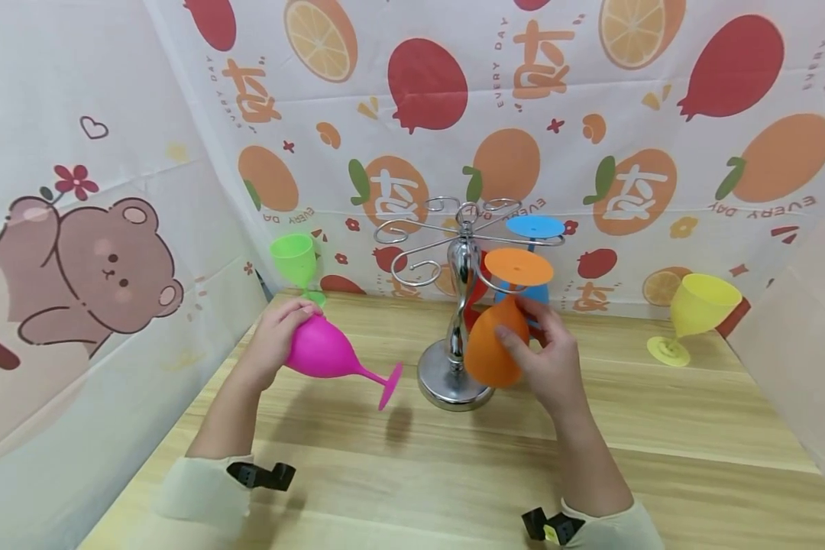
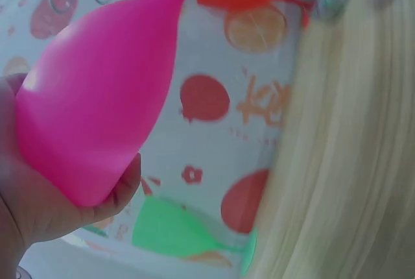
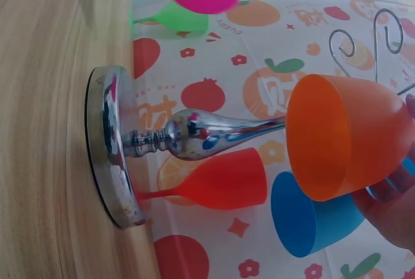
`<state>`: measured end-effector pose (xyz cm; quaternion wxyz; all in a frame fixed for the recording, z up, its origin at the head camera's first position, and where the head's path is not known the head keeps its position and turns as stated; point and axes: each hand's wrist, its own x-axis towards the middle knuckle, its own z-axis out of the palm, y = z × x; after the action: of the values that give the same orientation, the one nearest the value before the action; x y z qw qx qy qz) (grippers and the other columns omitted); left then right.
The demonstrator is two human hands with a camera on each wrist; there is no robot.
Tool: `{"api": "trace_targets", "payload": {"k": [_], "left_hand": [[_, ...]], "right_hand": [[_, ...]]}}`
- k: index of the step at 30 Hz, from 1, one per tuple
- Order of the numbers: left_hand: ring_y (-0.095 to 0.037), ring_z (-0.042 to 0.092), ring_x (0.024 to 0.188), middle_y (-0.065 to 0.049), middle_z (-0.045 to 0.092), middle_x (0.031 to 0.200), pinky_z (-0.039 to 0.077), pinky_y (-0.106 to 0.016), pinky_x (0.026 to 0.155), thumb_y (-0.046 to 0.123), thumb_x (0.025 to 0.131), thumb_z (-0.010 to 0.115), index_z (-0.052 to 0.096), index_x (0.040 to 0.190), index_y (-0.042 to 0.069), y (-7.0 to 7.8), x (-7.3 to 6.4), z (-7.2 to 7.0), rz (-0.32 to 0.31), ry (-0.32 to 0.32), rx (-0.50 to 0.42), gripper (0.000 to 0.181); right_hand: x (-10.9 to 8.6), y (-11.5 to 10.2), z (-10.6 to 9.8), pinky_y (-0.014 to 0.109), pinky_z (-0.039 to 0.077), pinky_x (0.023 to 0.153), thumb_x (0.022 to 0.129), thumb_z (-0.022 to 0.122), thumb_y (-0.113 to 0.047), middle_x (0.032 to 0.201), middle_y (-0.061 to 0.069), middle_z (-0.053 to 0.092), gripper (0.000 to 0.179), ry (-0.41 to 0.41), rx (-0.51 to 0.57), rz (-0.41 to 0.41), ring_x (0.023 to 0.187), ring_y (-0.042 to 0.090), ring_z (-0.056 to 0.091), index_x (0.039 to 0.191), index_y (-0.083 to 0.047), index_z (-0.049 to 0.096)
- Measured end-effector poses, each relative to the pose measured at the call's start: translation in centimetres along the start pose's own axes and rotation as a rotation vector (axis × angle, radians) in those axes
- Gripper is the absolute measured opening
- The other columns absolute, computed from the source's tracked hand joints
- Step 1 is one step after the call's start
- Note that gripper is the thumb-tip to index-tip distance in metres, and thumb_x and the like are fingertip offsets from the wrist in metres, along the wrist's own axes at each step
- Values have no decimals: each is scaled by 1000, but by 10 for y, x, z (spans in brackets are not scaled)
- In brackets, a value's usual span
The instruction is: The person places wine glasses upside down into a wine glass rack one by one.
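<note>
My left hand [image 1: 273,344] holds a pink plastic wine glass [image 1: 323,347] by its bowl, over the table; the glass lies sideways, its foot pointing right and slightly down. With thumb and fingers, my right hand [image 1: 550,355] grips an orange wine glass [image 1: 491,344] by the bowl. That glass is upside down and slightly tilted, its foot above a wire loop of the chrome stemware rack [image 1: 464,263]. Just behind it a blue wine glass [image 3: 311,217] hangs mouth down from the rack, its foot above the wires.
A red wine glass [image 3: 224,181] stands upright behind the rack. At the back left stands a green wine glass [image 1: 294,258], at the right a yellow one [image 1: 703,305]. Printed cloth [image 1: 426,84] encloses the wooden table [image 1: 399,489] at the back and sides.
</note>
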<state>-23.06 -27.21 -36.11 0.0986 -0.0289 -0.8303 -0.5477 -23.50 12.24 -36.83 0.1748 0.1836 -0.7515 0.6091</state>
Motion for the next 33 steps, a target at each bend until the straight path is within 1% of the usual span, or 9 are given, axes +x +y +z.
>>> {"api": "trace_targets", "payload": {"k": [3, 9, 14, 17, 21, 24, 29, 31, 33], "left_hand": [[-17, 58, 100, 3, 59, 111, 57, -37, 74, 32, 103, 43, 59, 114, 3, 5, -4, 9, -1, -4, -144, 35], [-16, 61, 101, 5, 65, 105, 58, -36, 76, 28, 104, 41, 63, 104, 14, 18, -7, 26, 61, -2, -326, 26], [-20, 59, 105, 2, 63, 108, 58, -39, 77, 29, 104, 38, 62, 102, 17, 27, -11, 35, 82, -33, -433, 26], [-23, 58, 108, -1, 63, 110, 58, -41, 78, 26, 104, 38, 62, 102, 16, 33, -14, 41, 114, -36, -496, 26], [-25, 58, 111, -4, 64, 111, 59, -42, 79, 24, 104, 39, 63, 102, 16, 41, -14, 50, 170, -39, -560, 26], [-25, 58, 110, -4, 64, 112, 59, -42, 79, 24, 103, 39, 64, 102, 16, 45, -13, 56, 186, -41, -595, 26], [-25, 58, 110, -2, 66, 110, 59, -43, 79, 23, 103, 37, 65, 100, 18, 48, -13, 64, 175, -46, -680, 29], [-25, 58, 110, -1, 66, 109, 59, -44, 79, 24, 104, 35, 64, 100, 19, 48, -13, 67, 165, -49, -714, 30], [-24, 58, 110, -1, 65, 109, 58, -44, 80, 25, 104, 34, 63, 101, 19, 49, -13, 70, 154, -54, -745, 30]], "right_hand": [[1, -1, -1, 17, 49, 94, 91, 71, -26, 135, -1, 54, 50, 4, -10, 1, 119, 16, 55, 137, -13, 56], [1, -1, -2, 22, 49, 97, 92, 70, -26, 135, -2, 54, 49, 10, -23, -11, 120, 15, 54, 138, -15, 56], [-1, 0, 0, 23, 49, 98, 92, 71, -26, 135, -2, 54, 50, -2, -20, -7, 122, 14, 54, 138, -14, 55], [-2, 0, 1, 22, 49, 98, 91, 71, -25, 135, -1, 54, 50, -5, -21, 0, 122, 15, 53, 137, -13, 56], [-2, -2, 0, 23, 49, 98, 91, 71, -23, 133, 0, 56, 48, 7, -26, -17, 121, 15, 54, 135, -12, 57], [-1, -1, 1, 24, 50, 98, 91, 72, -22, 132, -1, 57, 47, 22, -26, -33, 120, 13, 55, 135, -12, 58], [-2, -1, 1, 21, 50, 97, 91, 70, -16, 130, 1, 59, 44, 66, -3, -87, 117, 14, 56, 133, -10, 59], [-3, 0, 3, 20, 50, 96, 91, 70, -11, 127, 4, 60, 42, 99, 7, -135, 115, 15, 57, 131, -7, 60], [-3, 1, 4, 20, 51, 95, 89, 69, -5, 123, 7, 62, 39, 153, 13, -202, 111, 16, 58, 127, -4, 62]]}}
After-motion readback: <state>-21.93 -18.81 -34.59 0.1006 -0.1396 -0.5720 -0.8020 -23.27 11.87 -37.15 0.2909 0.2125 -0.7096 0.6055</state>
